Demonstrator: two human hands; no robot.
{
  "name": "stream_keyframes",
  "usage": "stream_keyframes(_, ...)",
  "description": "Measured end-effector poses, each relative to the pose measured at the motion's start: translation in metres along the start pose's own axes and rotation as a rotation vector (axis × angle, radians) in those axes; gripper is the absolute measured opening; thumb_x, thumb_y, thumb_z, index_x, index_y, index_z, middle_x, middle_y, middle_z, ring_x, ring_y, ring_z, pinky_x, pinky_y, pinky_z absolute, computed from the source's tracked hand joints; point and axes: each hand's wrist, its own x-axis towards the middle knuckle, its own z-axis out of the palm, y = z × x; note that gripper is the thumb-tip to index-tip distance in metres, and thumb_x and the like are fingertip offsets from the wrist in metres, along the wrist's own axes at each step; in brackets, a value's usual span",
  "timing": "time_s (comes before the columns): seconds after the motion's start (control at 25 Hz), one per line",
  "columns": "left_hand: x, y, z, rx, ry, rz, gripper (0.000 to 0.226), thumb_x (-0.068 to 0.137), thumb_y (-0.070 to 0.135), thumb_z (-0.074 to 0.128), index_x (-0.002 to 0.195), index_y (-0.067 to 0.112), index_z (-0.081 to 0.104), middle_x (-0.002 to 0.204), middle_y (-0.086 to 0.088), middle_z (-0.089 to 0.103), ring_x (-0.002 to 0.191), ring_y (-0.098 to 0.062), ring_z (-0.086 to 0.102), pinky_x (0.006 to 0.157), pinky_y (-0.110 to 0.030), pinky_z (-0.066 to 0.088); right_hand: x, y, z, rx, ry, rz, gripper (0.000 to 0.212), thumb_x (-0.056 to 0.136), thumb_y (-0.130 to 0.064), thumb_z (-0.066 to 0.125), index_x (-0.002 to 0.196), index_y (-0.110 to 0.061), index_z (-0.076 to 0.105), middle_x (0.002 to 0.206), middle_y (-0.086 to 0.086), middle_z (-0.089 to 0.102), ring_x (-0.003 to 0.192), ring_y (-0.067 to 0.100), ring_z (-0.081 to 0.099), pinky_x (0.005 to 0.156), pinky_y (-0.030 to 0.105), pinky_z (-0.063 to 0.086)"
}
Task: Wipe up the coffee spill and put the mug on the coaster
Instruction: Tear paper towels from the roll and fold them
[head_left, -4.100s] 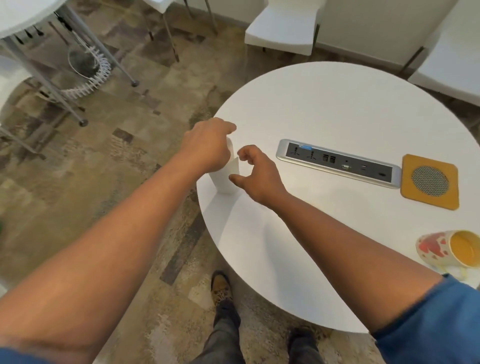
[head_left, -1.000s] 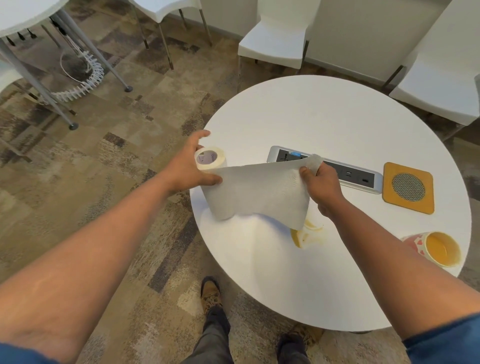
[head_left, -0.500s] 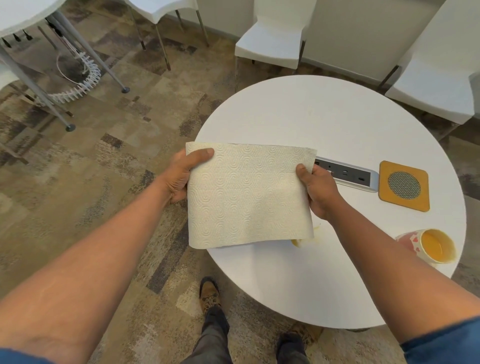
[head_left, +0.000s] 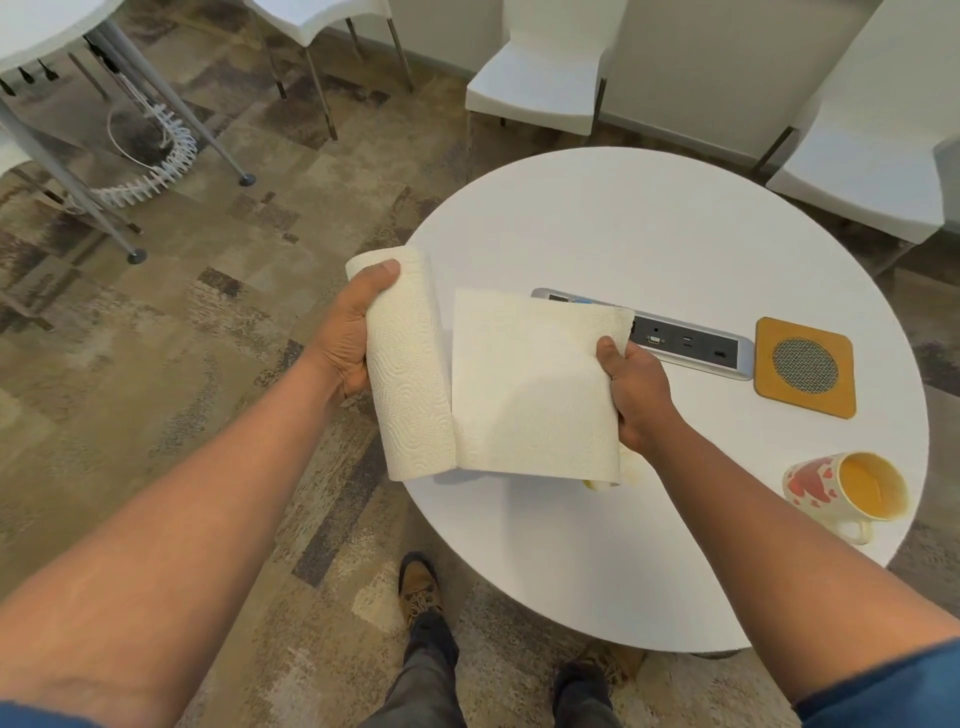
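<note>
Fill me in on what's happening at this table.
A person stands at a round white table, holding a paper towel roll in the left hand and a pulled-out sheet in the right hand. The sheet hangs above a yellowish coffee spill, which is not yet wiped. The mug lies tipped on its side near the table's edge, apart from the orange coaster, which has nothing on it.

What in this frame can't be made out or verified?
- Yellowish coffee spill: mostly hidden in the head view by the white paper towel sheet in the right hand.
- Silver power strip: left end covered by the sheet.
- Whether sheet and white paper towel roll, in the left hand, are separated: unclear.
- Tipped heart-patterned mug: contents indistinguishable.
</note>
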Motion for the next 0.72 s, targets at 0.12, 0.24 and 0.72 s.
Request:
stream_keyframes(0.12, 0.001, 0.005, -0.002, 0.03, -0.022, -0.016, 0.042, 0.081, 0.04, 0.066, 0.112, 0.011, 0.07, 0.093, -0.008, 0.074, 0.08, -0.022, 0.07, 0.07, -0.034, 0.06, -0.002, 0.006, -0.003, -0.017, 0.057, -0.019, 0.014, 0.104, -0.023, 0.053, 0.103, -0.017, 0.066, 0.095, 0.003, 0.074, 0.081, 0.022, 0.07, 0.079, 0.044, 0.06)
stream_keyframes(0.24, 0.001, 0.011, -0.005, 0.063, -0.018, 0.004, 0.033, 0.091, 0.035, 0.062, 0.111, 0.01, 0.07, 0.089, -0.006, 0.076, 0.077, -0.021, 0.073, 0.067, -0.034, 0.06, 0.002, 0.006, -0.012, -0.064, 0.113, -0.07, 0.016, 0.103, -0.024, 0.053, 0.107, -0.015, 0.066, 0.097, 0.003, 0.074, 0.085, 0.022, 0.07, 0.081, 0.043, 0.059)
stream_keyframes(0.72, 0.008, -0.011, 0.001, 0.527, 0.119, 0.302, 0.062, 0.06, 0.025, 0.092, 0.111, 0.024, 0.058, 0.104, 0.005, 0.067, 0.087, -0.007, 0.065, 0.071, -0.023, 0.055, 0.001, -0.005, -0.034, -0.124, 0.144, -0.177, 0.017, 0.103, -0.027, 0.053, 0.106, -0.017, 0.067, 0.1, 0.002, 0.073, 0.091, 0.019, 0.068, 0.091, 0.049, 0.056)
